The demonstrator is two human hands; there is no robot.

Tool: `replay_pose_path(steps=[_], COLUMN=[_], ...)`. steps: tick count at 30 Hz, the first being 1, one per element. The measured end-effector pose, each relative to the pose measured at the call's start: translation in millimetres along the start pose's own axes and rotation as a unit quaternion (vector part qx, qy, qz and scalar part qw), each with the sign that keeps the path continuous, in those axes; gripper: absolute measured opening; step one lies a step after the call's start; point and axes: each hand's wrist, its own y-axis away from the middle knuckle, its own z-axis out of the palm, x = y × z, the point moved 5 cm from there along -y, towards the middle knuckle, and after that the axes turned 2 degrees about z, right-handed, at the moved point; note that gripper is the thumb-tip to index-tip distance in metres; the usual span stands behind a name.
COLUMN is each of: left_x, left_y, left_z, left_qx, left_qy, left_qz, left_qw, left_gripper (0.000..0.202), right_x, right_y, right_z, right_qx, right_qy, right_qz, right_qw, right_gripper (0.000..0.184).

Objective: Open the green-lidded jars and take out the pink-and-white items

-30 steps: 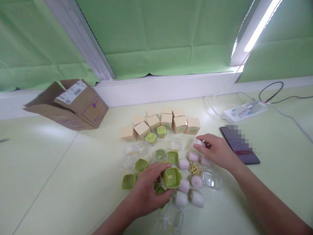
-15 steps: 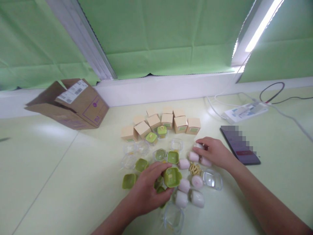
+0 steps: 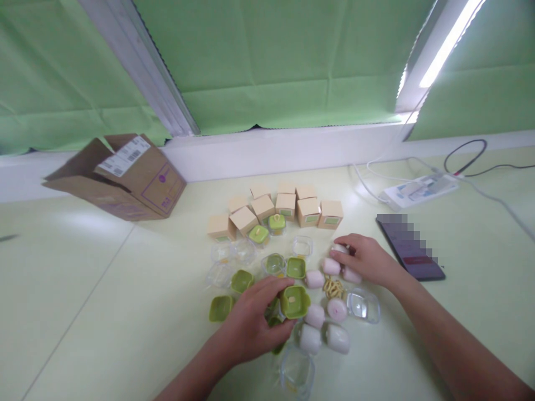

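My left hand [image 3: 259,314] grips a small green square lid [image 3: 295,301] between thumb and fingers, its hollow side facing up. More green lids lie around and partly under that hand, such as one at the left [image 3: 221,308]. On the right, my right hand [image 3: 363,257] has its fingers closed around a whitish cylindrical piece [image 3: 340,249], mostly covered by the fingers. Several similar pale pink pieces [image 3: 314,279] lie beside it. A little heap of yellow rings [image 3: 333,288] sits among them. Clear plastic cups [image 3: 363,306] are scattered about.
Behind the parts stand several small cardboard boxes [image 3: 309,212] and two green-lidded clear containers [image 3: 258,235]. An open carton [image 3: 142,184] stands at the back left. A phone [image 3: 412,253] and a white power strip [image 3: 420,191] with cables lie at the right.
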Motion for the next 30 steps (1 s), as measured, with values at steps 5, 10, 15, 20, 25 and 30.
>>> replay_pose_path(steps=[5,10,15,20,25,30], left_x=[1.6,0.5,0.5,-0.4,1.1,6.8], left_y=[0.3,1.1,1.9,2.0,1.3,-1.8], left_z=[0.4,2.7,3.7,4.2,3.5,4.2], left_qx=[0.001,-0.005,-0.002,-0.002,0.005,-0.012], left_qy=[0.001,0.004,-0.003,-0.01,0.0,0.022], left_qz=[0.004,0.006,0.014,0.017,0.034,0.039], left_qw=[1.0,1.0,1.0,1.0,0.999,0.999], left_gripper=[0.051,0.047,0.049,0.048,0.052,0.049], right_x=[3.6,3.2,2.6,-5.4,-46.2,-102.0], right_y=[-1.0,-1.0,-1.1,3.3,21.4,49.6], right_z=[2.2,3.2,2.6,-7.6,-21.1,-14.5], right_qx=[0.003,0.002,0.01,0.061,0.114,0.038], right_qy=[-0.002,-0.01,-0.015,0.013,-0.03,-0.086], right_qz=[0.001,-0.006,-0.007,-0.006,-0.115,-0.305], right_qw=[1.0,1.0,1.0,0.998,0.986,0.948], right_gripper=[0.036,0.035,0.035,0.034,0.023,0.015])
